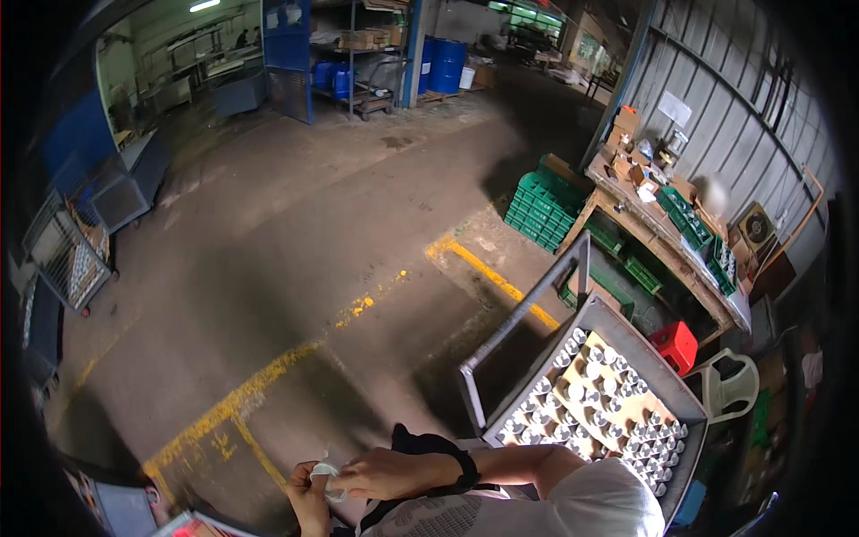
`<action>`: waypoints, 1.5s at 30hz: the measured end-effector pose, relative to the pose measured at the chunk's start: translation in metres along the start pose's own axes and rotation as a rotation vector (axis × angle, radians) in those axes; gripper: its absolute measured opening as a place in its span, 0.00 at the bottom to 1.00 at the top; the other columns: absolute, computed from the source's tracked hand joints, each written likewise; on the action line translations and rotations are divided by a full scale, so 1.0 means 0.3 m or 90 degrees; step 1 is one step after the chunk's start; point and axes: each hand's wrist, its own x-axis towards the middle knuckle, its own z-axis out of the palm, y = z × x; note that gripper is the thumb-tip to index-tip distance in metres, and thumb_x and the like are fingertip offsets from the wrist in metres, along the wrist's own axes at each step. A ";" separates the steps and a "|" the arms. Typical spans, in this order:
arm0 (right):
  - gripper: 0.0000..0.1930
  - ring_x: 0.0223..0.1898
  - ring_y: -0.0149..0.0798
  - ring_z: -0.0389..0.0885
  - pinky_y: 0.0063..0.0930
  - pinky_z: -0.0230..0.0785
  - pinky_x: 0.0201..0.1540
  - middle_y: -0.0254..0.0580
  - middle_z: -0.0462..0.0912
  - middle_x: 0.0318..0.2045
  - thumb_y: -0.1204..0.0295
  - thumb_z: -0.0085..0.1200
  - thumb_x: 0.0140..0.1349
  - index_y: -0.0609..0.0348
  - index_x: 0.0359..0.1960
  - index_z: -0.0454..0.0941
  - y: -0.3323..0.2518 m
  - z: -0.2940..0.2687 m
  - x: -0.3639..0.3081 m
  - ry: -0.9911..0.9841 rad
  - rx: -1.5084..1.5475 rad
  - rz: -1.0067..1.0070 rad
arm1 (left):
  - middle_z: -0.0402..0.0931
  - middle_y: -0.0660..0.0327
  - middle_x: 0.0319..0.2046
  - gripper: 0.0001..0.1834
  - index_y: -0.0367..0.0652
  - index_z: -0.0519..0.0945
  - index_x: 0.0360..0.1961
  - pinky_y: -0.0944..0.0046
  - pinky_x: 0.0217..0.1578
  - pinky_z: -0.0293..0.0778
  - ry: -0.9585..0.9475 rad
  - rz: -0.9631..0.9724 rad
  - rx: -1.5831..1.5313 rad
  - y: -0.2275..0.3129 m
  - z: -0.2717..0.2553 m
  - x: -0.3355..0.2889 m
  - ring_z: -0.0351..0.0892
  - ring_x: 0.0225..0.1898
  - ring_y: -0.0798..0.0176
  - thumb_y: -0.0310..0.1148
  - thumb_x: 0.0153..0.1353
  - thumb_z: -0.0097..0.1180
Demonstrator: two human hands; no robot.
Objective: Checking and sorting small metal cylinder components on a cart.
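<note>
The person stands on the concrete floor point(295, 233) with both hands raised close to the body. The right hand point(386, 473), wearing a black wrist strap point(465, 467), has its fingertips point(344, 483) pinched together on a small white piece point(327, 472), which looks like thin cloth or a glove; its exact kind cannot be told. The left hand point(309, 501) lies directly beneath those fingertips, touching the same piece, fingers curled against it.

Judged step: the white piece is being pulled or fitted at the left hand, and the work is at an early stage. The next move would call for a steady pinch and an even pull.

To the right of the fingers, well apart, stands a grey cart point(501, 421) filled with small metal cylinders point(586, 394).
</note>
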 end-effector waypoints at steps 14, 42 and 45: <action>0.15 0.39 0.51 0.81 0.43 0.75 0.40 0.45 0.82 0.35 0.68 0.53 0.62 0.53 0.51 0.73 0.589 -0.361 1.066 -0.357 -0.053 -0.158 | 0.81 0.61 0.32 0.11 0.33 0.80 0.41 0.69 0.35 0.72 0.351 -0.011 0.040 0.168 -0.285 0.821 0.76 0.33 0.71 0.23 0.57 0.55; 0.10 0.31 0.48 0.82 0.43 0.73 0.31 0.41 0.81 0.28 0.65 0.57 0.61 0.53 0.41 0.75 1.006 -0.155 3.238 -0.597 -0.028 -0.431 | 0.81 0.57 0.33 0.12 0.34 0.78 0.45 0.66 0.37 0.75 0.602 -0.062 -0.062 0.789 -1.587 2.061 0.78 0.33 0.69 0.27 0.60 0.53; 0.12 0.30 0.47 0.82 0.42 0.74 0.31 0.41 0.82 0.28 0.64 0.56 0.61 0.52 0.44 0.76 1.044 -0.119 3.488 -0.631 -0.032 -0.484 | 0.81 0.58 0.34 0.12 0.33 0.77 0.46 0.67 0.39 0.75 0.673 -0.011 -0.140 0.737 -1.712 2.212 0.78 0.34 0.69 0.25 0.61 0.52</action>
